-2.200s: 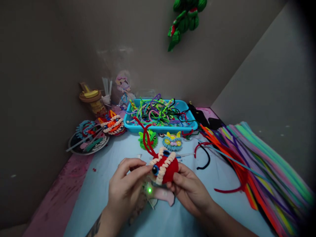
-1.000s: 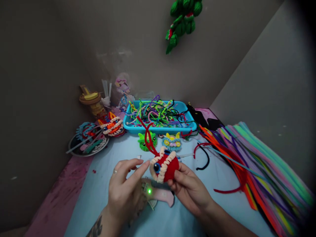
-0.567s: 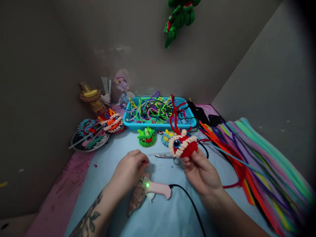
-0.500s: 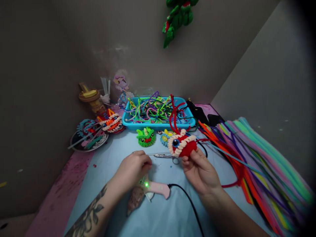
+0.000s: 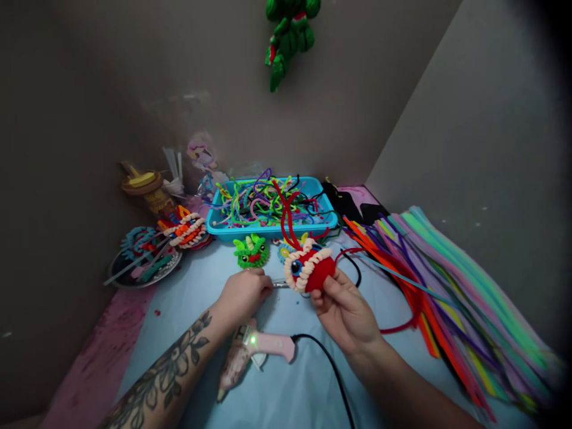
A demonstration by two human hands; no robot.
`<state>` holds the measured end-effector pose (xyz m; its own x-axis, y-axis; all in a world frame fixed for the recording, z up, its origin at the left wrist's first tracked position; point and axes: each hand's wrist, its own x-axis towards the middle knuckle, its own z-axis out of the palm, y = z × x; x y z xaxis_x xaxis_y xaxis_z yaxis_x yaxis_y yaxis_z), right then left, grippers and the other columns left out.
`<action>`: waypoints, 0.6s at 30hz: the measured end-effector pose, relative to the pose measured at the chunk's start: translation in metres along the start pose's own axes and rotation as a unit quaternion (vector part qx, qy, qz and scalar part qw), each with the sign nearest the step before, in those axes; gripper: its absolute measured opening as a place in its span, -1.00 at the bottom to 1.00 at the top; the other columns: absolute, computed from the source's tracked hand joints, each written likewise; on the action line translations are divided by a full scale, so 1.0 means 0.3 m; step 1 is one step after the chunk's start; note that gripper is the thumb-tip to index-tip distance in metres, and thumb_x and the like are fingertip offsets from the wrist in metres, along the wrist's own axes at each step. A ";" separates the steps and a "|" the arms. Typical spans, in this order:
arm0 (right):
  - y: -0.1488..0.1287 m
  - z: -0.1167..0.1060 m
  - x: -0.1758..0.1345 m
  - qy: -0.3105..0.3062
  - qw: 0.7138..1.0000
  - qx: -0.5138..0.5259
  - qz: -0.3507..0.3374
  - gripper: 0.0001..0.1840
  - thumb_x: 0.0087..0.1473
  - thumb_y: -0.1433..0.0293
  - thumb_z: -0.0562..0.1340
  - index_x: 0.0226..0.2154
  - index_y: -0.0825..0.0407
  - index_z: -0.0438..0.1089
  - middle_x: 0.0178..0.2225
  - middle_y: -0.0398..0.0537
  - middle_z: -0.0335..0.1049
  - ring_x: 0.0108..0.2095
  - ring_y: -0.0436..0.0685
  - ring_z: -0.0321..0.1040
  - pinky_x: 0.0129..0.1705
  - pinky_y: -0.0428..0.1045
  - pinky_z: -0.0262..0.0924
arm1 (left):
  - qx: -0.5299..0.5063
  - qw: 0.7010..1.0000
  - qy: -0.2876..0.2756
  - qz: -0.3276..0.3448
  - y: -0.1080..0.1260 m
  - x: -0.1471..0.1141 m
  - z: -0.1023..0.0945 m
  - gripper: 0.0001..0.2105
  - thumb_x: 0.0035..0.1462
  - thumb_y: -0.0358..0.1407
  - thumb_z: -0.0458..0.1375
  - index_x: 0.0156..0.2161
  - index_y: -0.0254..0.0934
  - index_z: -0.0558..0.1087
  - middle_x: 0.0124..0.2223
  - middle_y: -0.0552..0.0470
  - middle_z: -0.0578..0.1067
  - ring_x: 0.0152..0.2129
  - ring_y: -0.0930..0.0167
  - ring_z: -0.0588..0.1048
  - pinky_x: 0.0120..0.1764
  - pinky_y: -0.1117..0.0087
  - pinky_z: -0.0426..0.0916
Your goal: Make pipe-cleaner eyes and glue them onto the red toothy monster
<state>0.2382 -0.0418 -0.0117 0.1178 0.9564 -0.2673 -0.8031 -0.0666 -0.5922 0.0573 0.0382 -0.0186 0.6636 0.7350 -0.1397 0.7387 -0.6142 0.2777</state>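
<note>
My right hand holds a red and cream pipe-cleaner head with a blue eye, pinched at its red side; long red stems rise from its top. My left hand is closed with fingers curled downward, right at the end of a metal tool like scissors lying on the cloth. What its fingertips hold, if anything, is hidden. Below that hand lies a pink glue gun, its green light on and nozzle toward the lower left. Just behind the left hand sits a green pipe-cleaner head.
A blue tray full of pipe-cleaner scraps stands at the back. Bundled colourful pipe cleaners spread along the right. On the left are a metal bowl and an orange pipe-cleaner piece. The glue gun's black cord runs toward the front edge.
The whole view has shifted, moving things leftward in the picture. My left hand has reached the end of the metal tool, uncovering more of the glue gun. The right hand keeps the red head.
</note>
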 end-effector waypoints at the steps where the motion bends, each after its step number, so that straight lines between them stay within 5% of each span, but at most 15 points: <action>1: 0.002 -0.002 0.000 -0.004 1.000 -0.004 -0.001 -0.70 -0.27 0.41 0.47 -0.46 0.04 0.38 -0.52 -0.20 0.46 -0.59 -0.11 0.32 -0.56 -0.22 0.22 | -0.002 1.000 0.005 -0.002 -0.003 0.001 0.005 -0.84 0.09 -0.42 0.06 -0.40 -0.23 0.49 -0.39 -0.01 0.48 -0.42 0.35 0.47 -0.38 0.41 0.27; 7: 0.010 -0.019 -0.002 -0.022 1.000 -0.016 -0.012 -0.72 -0.24 0.40 0.46 -0.46 0.03 0.38 -0.51 -0.17 0.46 -0.59 -0.06 0.30 -0.58 -0.17 0.20 | -0.050 0.996 0.070 -0.016 -0.011 -0.039 -0.005 -0.87 0.14 -0.43 0.02 -0.33 -0.25 0.42 -0.33 0.00 0.46 -0.38 0.38 0.45 -0.35 0.43 0.30; 13: 0.039 -0.010 -0.014 -0.030 0.999 -0.014 0.015 -0.74 -0.26 0.40 0.48 -0.48 0.04 0.42 -0.55 -0.15 0.46 -0.59 -0.07 0.31 -0.55 -0.19 0.19 | -0.230 0.895 0.377 0.055 0.076 -0.162 -0.068 -0.88 0.16 -0.50 0.03 -0.32 -0.25 0.34 -0.37 0.05 0.37 -0.41 0.46 0.38 -0.38 0.48 0.30; 18: 0.073 0.008 -0.035 -0.063 0.997 -0.030 0.035 -0.78 -0.24 0.37 0.47 -0.51 0.06 0.45 -0.58 -0.12 0.46 -0.60 -0.08 0.31 -0.54 -0.20 0.19 | -0.215 0.872 0.429 0.095 0.122 -0.203 -0.061 -0.81 0.11 -0.59 0.06 -0.26 -0.25 0.36 -0.34 0.04 0.35 -0.37 0.46 0.37 -0.33 0.45 0.33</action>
<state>0.2179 -0.0527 -0.0200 -0.0147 0.9765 -0.2150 -0.7705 -0.1481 -0.6200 0.0418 -0.0238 0.0174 0.2988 0.6900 0.6592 0.3898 -0.7188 0.5756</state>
